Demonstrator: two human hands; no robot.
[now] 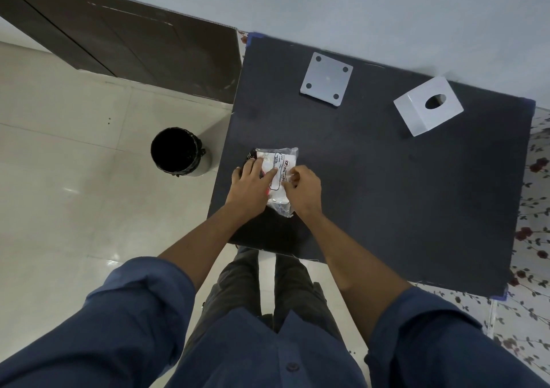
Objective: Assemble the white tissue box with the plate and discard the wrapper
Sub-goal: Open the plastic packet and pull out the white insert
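A clear plastic wrapper point(281, 161) with white tissues and a printed label lies near the left front of the dark table point(387, 194). My left hand point(253, 185) presses flat on its left side. My right hand point(303, 188) pinches its right edge with the fingertips. The white tissue box point(416, 116), with an oval hole on top, stands at the far right of the table. The white square plate point(326, 79), with a dark dot near each corner, lies flat at the far middle. Both are well beyond my hands.
A round bin point(178, 158) lined with a black bag stands on the tiled floor just left of the table. A dark wooden door panel point(134, 45) is at the far left. A floral-patterned surface point(532, 209) borders the table on the right.
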